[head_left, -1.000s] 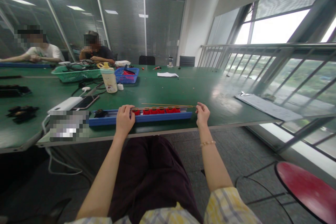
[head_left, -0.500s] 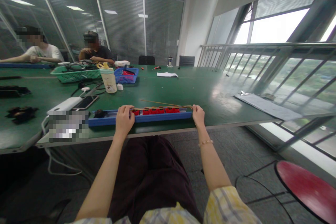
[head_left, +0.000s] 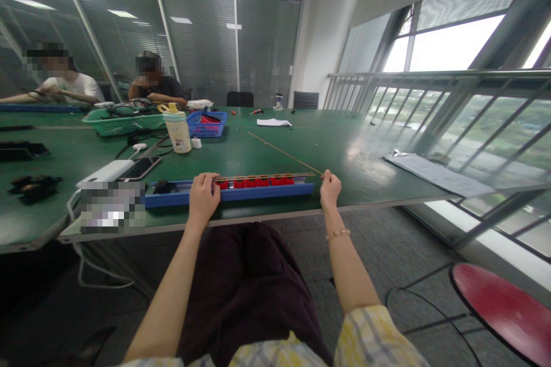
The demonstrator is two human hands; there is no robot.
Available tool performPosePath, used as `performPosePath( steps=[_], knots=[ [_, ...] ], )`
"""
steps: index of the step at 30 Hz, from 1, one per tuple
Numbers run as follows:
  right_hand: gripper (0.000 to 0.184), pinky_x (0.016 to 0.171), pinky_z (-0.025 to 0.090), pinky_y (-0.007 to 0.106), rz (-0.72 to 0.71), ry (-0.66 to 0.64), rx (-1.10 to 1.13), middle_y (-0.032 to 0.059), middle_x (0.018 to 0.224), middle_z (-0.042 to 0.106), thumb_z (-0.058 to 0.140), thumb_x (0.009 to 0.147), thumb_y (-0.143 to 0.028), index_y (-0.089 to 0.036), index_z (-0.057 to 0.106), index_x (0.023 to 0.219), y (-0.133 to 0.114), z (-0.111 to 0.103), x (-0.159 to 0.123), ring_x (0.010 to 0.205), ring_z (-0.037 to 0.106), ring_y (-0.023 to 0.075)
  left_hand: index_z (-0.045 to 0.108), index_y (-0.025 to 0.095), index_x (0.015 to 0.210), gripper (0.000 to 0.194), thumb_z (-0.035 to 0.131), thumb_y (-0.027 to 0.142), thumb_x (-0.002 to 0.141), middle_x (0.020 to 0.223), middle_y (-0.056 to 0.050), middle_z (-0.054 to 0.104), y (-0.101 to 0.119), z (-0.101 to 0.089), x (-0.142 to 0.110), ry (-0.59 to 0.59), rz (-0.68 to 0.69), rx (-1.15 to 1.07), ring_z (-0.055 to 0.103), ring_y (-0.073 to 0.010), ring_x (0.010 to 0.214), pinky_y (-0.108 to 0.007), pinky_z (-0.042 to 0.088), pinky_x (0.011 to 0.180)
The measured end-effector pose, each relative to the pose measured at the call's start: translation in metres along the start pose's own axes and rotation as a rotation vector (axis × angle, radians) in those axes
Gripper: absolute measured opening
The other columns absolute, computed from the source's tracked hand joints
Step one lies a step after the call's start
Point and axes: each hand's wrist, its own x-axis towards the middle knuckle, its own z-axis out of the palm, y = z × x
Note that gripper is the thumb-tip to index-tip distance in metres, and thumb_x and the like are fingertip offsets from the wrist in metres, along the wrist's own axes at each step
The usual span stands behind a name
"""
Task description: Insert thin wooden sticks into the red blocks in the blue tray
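Note:
A long blue channel (head_left: 267,192) lies near the table's front edge, with several red pieces (head_left: 282,181) in a row inside it. Fingers of my left hand (head_left: 204,195) are closed over its left half. From there a thin yellowish stick (head_left: 262,176) runs rightward along the channel's top; whether the left fingers pinch it too, I cannot tell. Beyond the channel's right end, my right hand (head_left: 330,188) pinches one end of a second thin stick (head_left: 284,152), which slants away to the far left. A small dark piece (head_left: 163,186) sits in the channel's left end.
Left of the channel are a phone (head_left: 145,168), a white power bank (head_left: 105,173) and a bottle (head_left: 177,133). Further back stand a green basket (head_left: 129,124) and a blue basket (head_left: 214,128). A clipboard (head_left: 434,173) lies right. Two people sit at far left.
My right hand has moved slightly right, away from the channel's end. The stick in it has swung, its free end now further back on the table. My left hand stays put.

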Motion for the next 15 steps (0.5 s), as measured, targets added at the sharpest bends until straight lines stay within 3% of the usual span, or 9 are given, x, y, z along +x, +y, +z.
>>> performPosePath(
  steps=[7, 15],
  knots=[
    [0.049, 0.079, 0.036, 0.034, 0.081, 0.148, -0.189, 0.0134, 0.087, 0.071, 0.035, 0.098, -0.048, -0.018, 0.068, 0.079, -0.0061, -0.0040, -0.0048, 0.084, 0.062, 0.0255, 0.061, 0.019, 0.107, 0.025, 0.043, 0.019, 0.089, 0.105, -0.011, 0.062, 0.0005, 0.0003, 0.0005, -0.001, 0.003, 0.004, 0.055, -0.0271, 0.102, -0.043, 0.047, 0.094],
    [0.032, 0.082, 0.034, 0.036, 0.073, 0.045, -0.260, 0.0128, 0.093, 0.070, 0.049, 0.093, -0.038, -0.016, 0.072, 0.090, -0.0086, -0.0053, -0.0084, 0.085, 0.060, 0.0247, 0.061, 0.020, 0.107, 0.025, 0.044, 0.018, 0.088, 0.105, -0.010, 0.062, -0.0018, 0.0016, 0.0004, -0.006, 0.000, 0.007, 0.056, -0.0269, 0.103, -0.043, 0.047, 0.095]
  ],
)
